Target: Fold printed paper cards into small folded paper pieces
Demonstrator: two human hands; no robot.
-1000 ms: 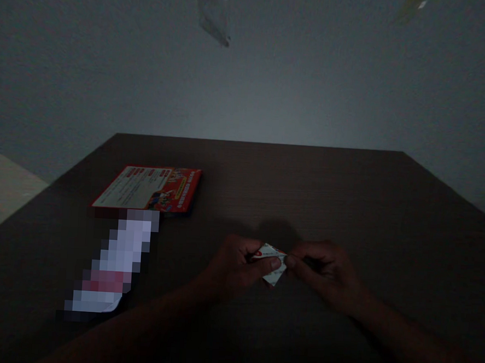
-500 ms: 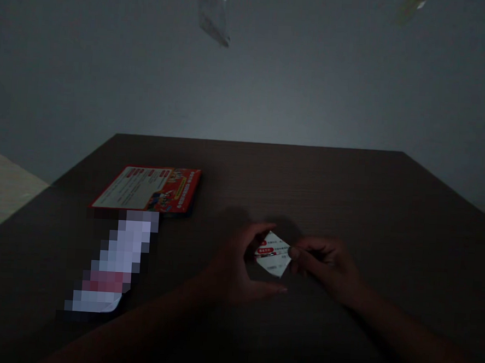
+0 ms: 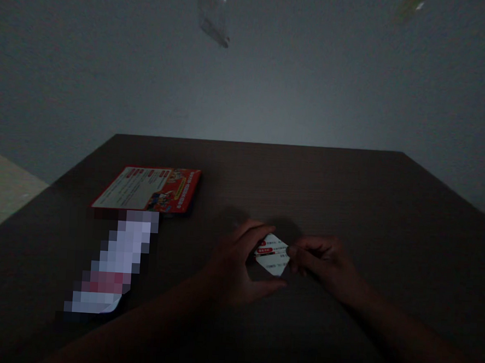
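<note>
A small folded piece of printed paper (image 3: 272,263), white with red labels and dark print, is held just above the table in a diamond shape. My right hand (image 3: 323,260) pinches its right corner between thumb and fingers. Around the paper's left side curves my left hand (image 3: 237,263), its thumb and fingers apart in a C shape. The left fingertips are close to the top corner and the thumb is close to the bottom one; whether they touch it I cannot tell in the dim light.
To the left on the dark wooden table (image 3: 308,180) lies a red and white printed booklet (image 3: 139,189). In front of it is a long, pale, pixel-blurred object (image 3: 116,261). A clear plastic bag (image 3: 214,15) hangs against the grey wall (image 3: 297,86) behind the table.
The thumb and fingers of my left hand have come slightly closer together around the paper. The paper has tilted a little, while my right hand keeps its pinch.
</note>
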